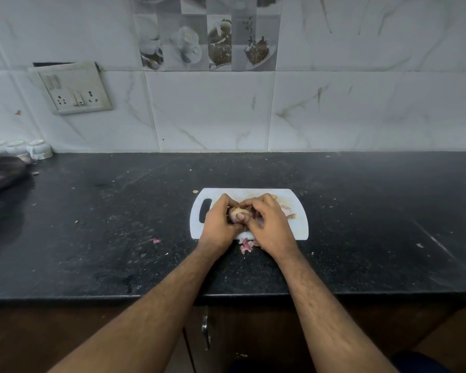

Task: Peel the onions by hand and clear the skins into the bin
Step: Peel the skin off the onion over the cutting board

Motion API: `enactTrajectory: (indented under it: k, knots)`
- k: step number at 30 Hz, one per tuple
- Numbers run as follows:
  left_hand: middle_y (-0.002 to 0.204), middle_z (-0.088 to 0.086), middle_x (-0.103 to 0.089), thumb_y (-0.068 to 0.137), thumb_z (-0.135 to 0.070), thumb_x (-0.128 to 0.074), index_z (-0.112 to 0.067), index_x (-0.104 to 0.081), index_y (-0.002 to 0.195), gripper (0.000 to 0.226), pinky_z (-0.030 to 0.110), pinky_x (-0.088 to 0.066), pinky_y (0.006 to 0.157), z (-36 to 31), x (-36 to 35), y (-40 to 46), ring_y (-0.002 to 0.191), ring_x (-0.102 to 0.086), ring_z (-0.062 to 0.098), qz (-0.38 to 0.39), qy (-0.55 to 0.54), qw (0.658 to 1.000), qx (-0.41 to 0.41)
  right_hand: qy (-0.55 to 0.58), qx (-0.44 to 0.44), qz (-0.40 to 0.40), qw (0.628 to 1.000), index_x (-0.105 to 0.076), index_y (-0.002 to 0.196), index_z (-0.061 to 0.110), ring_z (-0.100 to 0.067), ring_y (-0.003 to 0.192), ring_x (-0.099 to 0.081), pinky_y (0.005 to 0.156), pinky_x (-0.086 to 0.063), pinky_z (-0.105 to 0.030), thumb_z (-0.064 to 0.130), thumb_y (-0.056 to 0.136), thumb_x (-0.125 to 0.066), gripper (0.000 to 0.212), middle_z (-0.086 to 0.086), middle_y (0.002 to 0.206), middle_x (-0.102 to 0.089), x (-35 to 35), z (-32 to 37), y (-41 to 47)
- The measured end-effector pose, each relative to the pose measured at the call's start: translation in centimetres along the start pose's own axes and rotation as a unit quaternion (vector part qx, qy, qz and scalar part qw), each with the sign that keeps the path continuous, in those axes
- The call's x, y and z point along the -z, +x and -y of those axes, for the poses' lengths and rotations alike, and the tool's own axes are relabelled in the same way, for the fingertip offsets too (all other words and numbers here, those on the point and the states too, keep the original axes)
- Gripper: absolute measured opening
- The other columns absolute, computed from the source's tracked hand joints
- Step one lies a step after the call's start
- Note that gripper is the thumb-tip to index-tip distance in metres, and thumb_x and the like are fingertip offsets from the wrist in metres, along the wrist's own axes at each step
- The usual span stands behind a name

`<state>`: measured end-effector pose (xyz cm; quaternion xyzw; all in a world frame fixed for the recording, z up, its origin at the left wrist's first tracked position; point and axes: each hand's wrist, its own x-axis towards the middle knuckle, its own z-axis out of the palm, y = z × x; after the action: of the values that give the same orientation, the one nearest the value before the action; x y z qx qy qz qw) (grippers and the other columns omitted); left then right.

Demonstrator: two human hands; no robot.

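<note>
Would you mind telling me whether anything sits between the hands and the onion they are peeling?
Nothing visible does. The left hand and right hand both already grip the onion directly, above the white cutting board. Loose skins lie on the counter beside the board. No bin is in view.

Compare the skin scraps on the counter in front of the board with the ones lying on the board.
The counter scraps look pink and lie on the black countertop; the board scraps look paler, tan-pink, and lie on the white cutting board beyond the right hand. Both are loose.

Black counter [92,224]: white cutting board [299,227], pink skin scraps [246,244], white cups [39,149] far left.
</note>
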<state>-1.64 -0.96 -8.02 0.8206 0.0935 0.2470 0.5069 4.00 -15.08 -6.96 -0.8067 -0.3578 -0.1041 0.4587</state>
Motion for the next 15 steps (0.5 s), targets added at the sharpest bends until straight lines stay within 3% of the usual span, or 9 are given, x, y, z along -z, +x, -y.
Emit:
enactTrajectory:
  k: [5, 10, 15]
  knots:
    - [0.093, -0.001, -0.07, 0.075, 0.001, -0.085, -0.011, -0.06, 0.1, 0.037, 0.015, -0.054, 0.072, -0.29, 0.0, -0.11, 0.08, -0.064, 0.004, 0.014, -0.01, 1.0, -0.001, -0.049, 0.015, -0.023, 0.998, -0.067, 0.1, 0.025, -0.01, 0.097, -0.051, 0.082, -0.052, -0.038, 0.034, 0.093, -0.069, 0.012, 0.015, 0.097, -0.055, -0.1, -0.01, 0.05]
    - [0.098, -0.001, -0.072, 0.072, -0.001, -0.087, -0.014, -0.063, 0.1, 0.04, 0.024, -0.058, 0.08, -0.25, 0.0, -0.12, 0.091, -0.069, 0.014, 0.023, -0.009, 1.0, -0.01, -0.109, 0.011, -0.046, 0.993, -0.056, 0.086, 0.025, -0.012, 0.087, -0.049, 0.074, -0.048, -0.044, 0.028, 0.097, -0.061, 0.012, 0.015, 0.086, -0.058, -0.08, 0.21, 0.07]
    - [0.099, 0.0, -0.071, 0.069, 0.0, -0.089, -0.013, -0.061, 0.098, 0.043, 0.023, -0.058, 0.081, -0.34, -0.06, -0.16, 0.092, -0.069, 0.015, 0.023, -0.003, 1.0, -0.008, -0.174, -0.036, -0.039, 0.983, -0.049, 0.092, 0.021, -0.021, 0.088, -0.051, 0.07, -0.039, -0.038, 0.024, 0.102, -0.047, 0.011, 0.008, 0.089, -0.055, -0.31, 0.17, 0.44]
